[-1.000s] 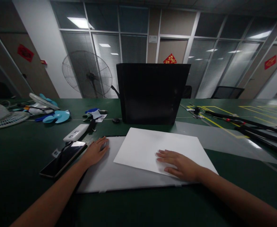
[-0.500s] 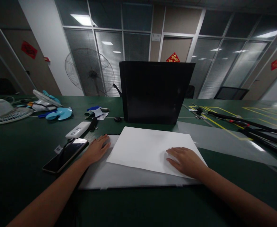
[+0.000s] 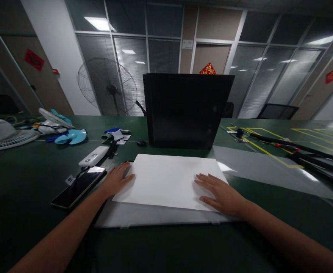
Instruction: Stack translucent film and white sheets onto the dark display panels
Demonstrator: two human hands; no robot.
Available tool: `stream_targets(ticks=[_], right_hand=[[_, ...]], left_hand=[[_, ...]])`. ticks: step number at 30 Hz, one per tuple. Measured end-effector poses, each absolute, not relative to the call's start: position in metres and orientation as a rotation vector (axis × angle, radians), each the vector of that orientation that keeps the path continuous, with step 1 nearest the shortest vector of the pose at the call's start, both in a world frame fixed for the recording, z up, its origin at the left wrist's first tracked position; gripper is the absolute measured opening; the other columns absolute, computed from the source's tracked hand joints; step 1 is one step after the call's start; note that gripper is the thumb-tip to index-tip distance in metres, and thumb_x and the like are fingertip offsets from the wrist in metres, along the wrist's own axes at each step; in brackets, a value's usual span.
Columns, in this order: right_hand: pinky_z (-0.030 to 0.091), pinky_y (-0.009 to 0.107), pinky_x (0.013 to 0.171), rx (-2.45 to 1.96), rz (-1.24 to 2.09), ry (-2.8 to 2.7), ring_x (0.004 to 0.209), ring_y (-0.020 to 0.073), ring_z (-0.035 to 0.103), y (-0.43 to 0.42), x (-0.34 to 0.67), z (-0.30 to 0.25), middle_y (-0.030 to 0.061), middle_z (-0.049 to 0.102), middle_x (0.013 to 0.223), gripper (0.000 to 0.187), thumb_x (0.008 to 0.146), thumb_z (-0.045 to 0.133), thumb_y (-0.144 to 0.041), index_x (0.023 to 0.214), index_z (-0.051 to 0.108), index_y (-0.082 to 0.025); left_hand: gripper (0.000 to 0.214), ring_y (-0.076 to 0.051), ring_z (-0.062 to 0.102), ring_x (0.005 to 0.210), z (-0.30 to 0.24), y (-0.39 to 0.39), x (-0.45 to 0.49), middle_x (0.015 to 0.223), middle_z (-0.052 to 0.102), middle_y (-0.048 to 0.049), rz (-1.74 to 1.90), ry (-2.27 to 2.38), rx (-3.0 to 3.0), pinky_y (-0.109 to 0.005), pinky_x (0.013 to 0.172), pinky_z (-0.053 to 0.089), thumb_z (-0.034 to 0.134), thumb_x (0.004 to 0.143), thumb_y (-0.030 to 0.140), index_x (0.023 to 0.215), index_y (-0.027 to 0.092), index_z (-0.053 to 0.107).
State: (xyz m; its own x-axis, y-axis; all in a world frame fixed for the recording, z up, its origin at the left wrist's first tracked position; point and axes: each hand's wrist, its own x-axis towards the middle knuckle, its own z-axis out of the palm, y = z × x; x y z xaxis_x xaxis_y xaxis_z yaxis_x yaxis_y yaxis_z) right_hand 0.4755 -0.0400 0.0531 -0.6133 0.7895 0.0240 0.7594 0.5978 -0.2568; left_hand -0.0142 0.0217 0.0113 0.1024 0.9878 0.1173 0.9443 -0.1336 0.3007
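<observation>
A person's right hand point(image 3: 221, 192) lies palm-down on a white sheet point(image 3: 166, 182), its grip spread and clasping nothing; the left hand point(image 3: 115, 181), fingers likewise loose, rests at the sheet's left edge. The sheet lies askew over a pale panel point(image 3: 143, 216) on the green worktop point(image 3: 166, 252), near a phone point(image 3: 82, 189).

Dim in here, cool light, and what look like lamp reflections point(image 3: 98, 23) blaze in the glass panels point(image 3: 129, 19) at eleven and two o'clock! The white sheet point(image 3: 166, 182) at six is the brightest patch, soft shadow hugging the right hand point(image 3: 221, 193) at four. Glare strikes the phone point(image 3: 78, 189) at eight, the clear film point(image 3: 257, 163) past three. Straight lines lean hard toward the edges; detail softens, corners sink dark.
</observation>
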Motion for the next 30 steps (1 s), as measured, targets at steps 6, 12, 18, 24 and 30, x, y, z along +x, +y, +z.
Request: stream_targets(ticks=[6, 12, 18, 24, 30], right_hand=[[0.016, 0.058, 0.132, -1.233, 0.54, -2.787, 0.161, 0.0314, 0.02, -0.046, 0.471, 0.064, 0.0051, 0.022, 0.175, 0.077, 0.102, 0.049, -0.07, 0.166, 0.036, -0.029], [0.009, 0.059, 0.132, -1.113, 0.613, -2.83, 0.162, 0.032, 0.015, -0.049, 0.472, 0.064, 0.0058, 0.015, 0.176, 0.082, 0.1, 0.055, -0.068, 0.168, 0.03, -0.031], [0.005, 0.06, 0.131, -0.969, 0.654, -2.859, 0.162, 0.035, 0.011, -0.05, 0.474, 0.062, 0.0063, 0.01, 0.177, 0.095, 0.092, 0.067, -0.07, 0.169, 0.025, -0.034], [0.0, 0.064, 0.129, -0.734, 0.668, -2.873, 0.162, 0.0367, 0.013, -0.047, 0.477, 0.056, 0.0092, 0.015, 0.176, 0.1, 0.087, 0.076, -0.063, 0.169, 0.026, -0.034], [0.005, 0.064, 0.13, -0.73, 0.638, -2.908, 0.161, 0.0348, 0.017, -0.046, 0.476, 0.058, 0.0071, 0.018, 0.176, 0.092, 0.092, 0.073, -0.06, 0.168, 0.029, -0.035]], left_hand=[[0.076, -0.035, 0.036, 0.157, 0.009, 0.022, -0.016, 0.168, 0.042, -0.0168, 0.49, 1.942, 2.202, -0.058, 0.129, 0.022, 0.042, 0.096, 0.063, 0.156, 0.016, 0.046], [0.083, -0.034, 0.031, 0.16, 0.008, 0.021, -0.016, 0.171, 0.035, -0.0187, 0.443, 1.964, 2.212, -0.057, 0.131, 0.017, 0.041, 0.095, 0.063, 0.16, 0.011, 0.04], [0.076, -0.032, 0.028, 0.161, 0.007, 0.021, -0.017, 0.173, 0.031, -0.0196, 0.434, 1.977, 2.248, -0.054, 0.131, 0.019, 0.042, 0.097, 0.055, 0.159, 0.011, 0.041], [0.068, -0.03, 0.027, 0.161, 0.003, 0.02, -0.023, 0.174, 0.027, -0.0184, 0.374, 1.936, 2.316, -0.055, 0.131, 0.018, 0.044, 0.098, 0.046, 0.159, 0.014, 0.045], [0.068, -0.032, 0.026, 0.161, -0.001, 0.022, -0.028, 0.175, 0.024, -0.0152, 0.376, 1.895, 2.338, -0.058, 0.13, 0.018, 0.047, 0.097, 0.043, 0.16, 0.017, 0.045]])
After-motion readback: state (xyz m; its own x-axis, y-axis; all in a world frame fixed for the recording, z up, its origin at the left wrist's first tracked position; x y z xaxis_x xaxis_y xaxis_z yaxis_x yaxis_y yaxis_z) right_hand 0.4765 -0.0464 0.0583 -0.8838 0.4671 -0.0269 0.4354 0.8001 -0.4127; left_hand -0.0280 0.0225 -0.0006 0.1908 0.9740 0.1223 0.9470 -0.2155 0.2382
